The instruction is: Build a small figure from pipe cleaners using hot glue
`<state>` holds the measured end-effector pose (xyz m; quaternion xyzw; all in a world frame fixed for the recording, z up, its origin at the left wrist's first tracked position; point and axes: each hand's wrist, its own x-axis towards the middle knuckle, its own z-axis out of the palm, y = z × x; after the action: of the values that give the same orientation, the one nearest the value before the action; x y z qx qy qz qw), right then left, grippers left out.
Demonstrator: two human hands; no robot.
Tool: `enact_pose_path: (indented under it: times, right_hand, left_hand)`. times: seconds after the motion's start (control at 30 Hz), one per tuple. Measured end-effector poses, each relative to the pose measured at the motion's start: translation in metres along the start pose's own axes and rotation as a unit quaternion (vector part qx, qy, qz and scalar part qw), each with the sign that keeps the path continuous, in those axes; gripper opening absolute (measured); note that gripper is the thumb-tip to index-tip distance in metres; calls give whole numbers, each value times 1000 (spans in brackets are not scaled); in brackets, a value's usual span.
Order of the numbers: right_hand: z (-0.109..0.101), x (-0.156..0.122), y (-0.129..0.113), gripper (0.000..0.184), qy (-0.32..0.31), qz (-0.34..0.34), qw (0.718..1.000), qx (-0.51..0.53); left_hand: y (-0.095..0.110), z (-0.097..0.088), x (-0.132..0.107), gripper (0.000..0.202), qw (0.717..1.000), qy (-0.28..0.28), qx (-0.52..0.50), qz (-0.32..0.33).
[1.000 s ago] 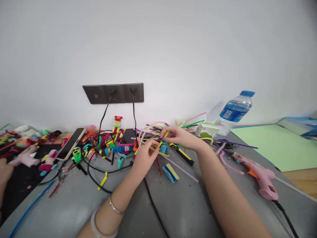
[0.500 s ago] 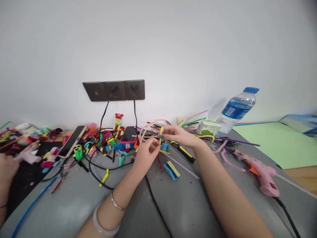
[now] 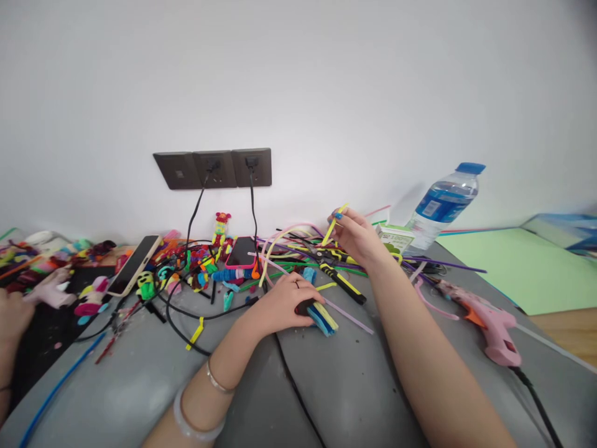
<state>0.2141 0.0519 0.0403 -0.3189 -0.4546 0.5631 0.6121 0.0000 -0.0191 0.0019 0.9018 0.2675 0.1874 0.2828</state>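
My right hand (image 3: 357,235) is raised over the pile of pipe cleaners and pinches a short yellow pipe cleaner (image 3: 330,230) between thumb and fingers. Low on the grey table, my left hand (image 3: 285,303) has its thumb and fingers around the near end of a small bundle of blue and yellow pipe cleaner pieces (image 3: 325,318). Part of that bundle is hidden by the fingers. Just behind the left hand lies another blue fuzzy piece (image 3: 308,274). A black and yellow utility knife (image 3: 342,284) rests between the two hands.
A pink glue gun (image 3: 497,336) lies at right, its cord running off the front. Behind stand a tilted water bottle (image 3: 445,202) and a green-white box (image 3: 396,236). Phones (image 3: 136,264), black cables and fuzzy figures crowd the left. Another person's hand (image 3: 13,317) is at far left.
My hands have parted. The right moved up and right with the yellow pipe cleaner; the left came down onto the blue and yellow bundle, leaving the other blue piece behind.
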Motion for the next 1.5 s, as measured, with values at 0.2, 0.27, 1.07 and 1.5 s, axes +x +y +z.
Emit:
enact_pose_path:
  times: [0.2,0.27,1.07,1.5]
  right_hand:
    - [-2,2,4,31,9,13,1000,-3]
    - [-1,1,3,31,-9,19,1000,-17]
    - [17,-11,-2,31,-230,1,953,-198]
    - [14,-11,-3,32,-253,-2,934,-253]
  left_hand:
    - [9,2,1,25,997,63,-16,-34]
    - [12,2,2,24,994,104,-19,-42]
    - [-1,1,7,33,901,351,-221,-125]
    - [-1,4,7,34,904,338,-233,-121]
